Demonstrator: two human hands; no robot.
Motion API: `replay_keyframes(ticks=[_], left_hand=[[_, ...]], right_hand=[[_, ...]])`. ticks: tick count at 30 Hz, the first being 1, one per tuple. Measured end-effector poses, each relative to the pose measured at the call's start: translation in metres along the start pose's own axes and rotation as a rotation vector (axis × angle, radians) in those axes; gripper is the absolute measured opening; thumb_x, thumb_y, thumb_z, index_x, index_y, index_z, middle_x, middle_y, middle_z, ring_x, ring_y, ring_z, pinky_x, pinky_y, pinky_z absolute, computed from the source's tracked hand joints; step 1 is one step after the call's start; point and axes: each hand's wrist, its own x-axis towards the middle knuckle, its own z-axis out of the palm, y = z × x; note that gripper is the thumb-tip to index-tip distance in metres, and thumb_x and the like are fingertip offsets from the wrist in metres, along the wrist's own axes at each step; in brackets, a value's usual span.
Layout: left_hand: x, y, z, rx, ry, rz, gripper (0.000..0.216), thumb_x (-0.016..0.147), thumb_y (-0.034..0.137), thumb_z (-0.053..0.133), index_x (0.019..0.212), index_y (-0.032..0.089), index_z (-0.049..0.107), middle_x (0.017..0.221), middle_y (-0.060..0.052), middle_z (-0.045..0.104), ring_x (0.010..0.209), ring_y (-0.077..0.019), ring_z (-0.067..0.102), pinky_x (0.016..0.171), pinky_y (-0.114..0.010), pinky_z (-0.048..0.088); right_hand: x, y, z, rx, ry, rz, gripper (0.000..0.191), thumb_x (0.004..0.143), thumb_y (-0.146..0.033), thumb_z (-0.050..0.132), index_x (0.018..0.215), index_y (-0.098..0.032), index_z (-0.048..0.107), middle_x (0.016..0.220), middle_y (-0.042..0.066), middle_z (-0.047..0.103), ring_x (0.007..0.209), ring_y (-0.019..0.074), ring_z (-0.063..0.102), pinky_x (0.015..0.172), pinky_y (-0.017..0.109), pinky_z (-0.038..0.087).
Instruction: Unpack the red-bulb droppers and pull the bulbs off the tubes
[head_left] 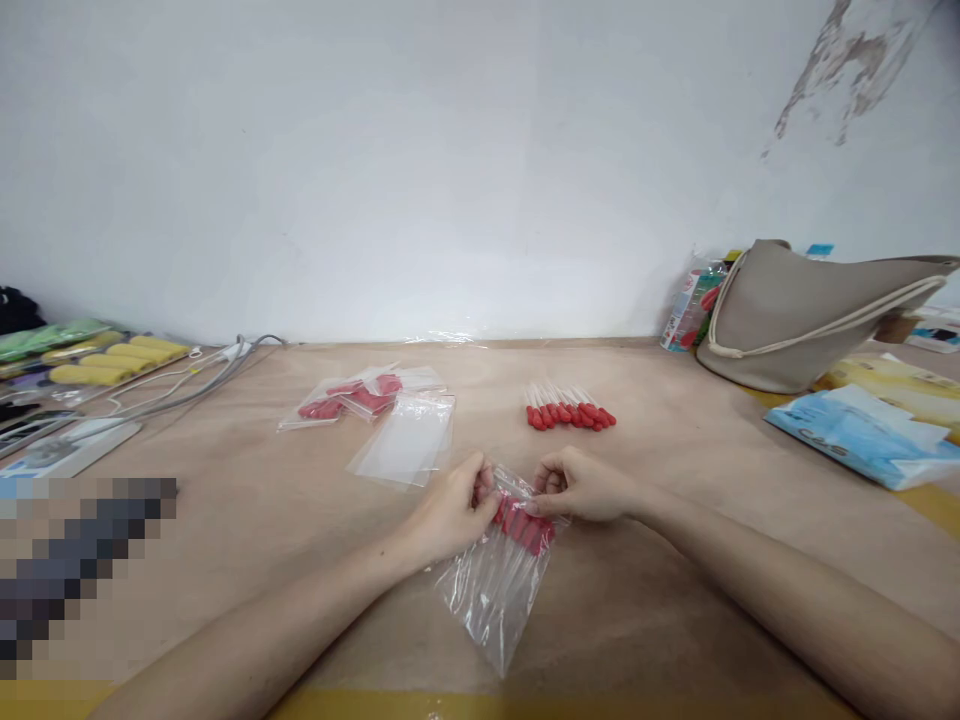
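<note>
We note the left hand [454, 508] and right hand [589, 487], fingers curled, thumbs pinching the top of a clear bag [491, 610] between them, red-tipped sticks [525, 525] inside. Sealing, we judge; next calls for even pressure along its mouth.

Red tips [574, 413] — white sticks [561, 393]

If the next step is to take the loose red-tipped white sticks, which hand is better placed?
Probably the right hand: it is nearer to the loose red-tipped white sticks; the left hand is farther left. Both touch the clear plastic bag.
</note>
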Motion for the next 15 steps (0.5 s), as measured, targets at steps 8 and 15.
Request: replay_keyframes(ticks=[8, 15], left_hand=[[0.009, -0.008, -0.005, 0.069, 0.098, 0.048, 0.024, 0.082, 0.04, 0.05, 0.09, 0.018, 0.055, 0.081, -0.001, 0.059, 0.066, -0.0126, 0.051, 0.061, -0.025, 0.039], [0.02, -0.015, -0.008, 0.01, -0.177, 0.208, 0.029, 0.086, 0.035, 0.044, 0.076, 0.018, 0.065, 0.079, -0.002, 0.06, 0.081, -0.0146, 0.053, 0.076, -0.025, 0.04]], right_hand=[[-0.002, -0.006, 0.0, -0.58, 0.233, -0.523, 0.02, 0.081, -0.013, 0.047, 0.083, -0.019, 0.066, 0.076, 0.003, 0.066, 0.074, 0.0146, 0.054, 0.071, 0.03, 0.036], [0.005, 0.003, 0.006, -0.81, 0.541, -0.775, 0.018, 0.083, -0.015, 0.047, 0.075, -0.018, 0.063, 0.065, 0.001, 0.059, 0.071, 0.0142, 0.048, 0.078, 0.034, 0.03]])
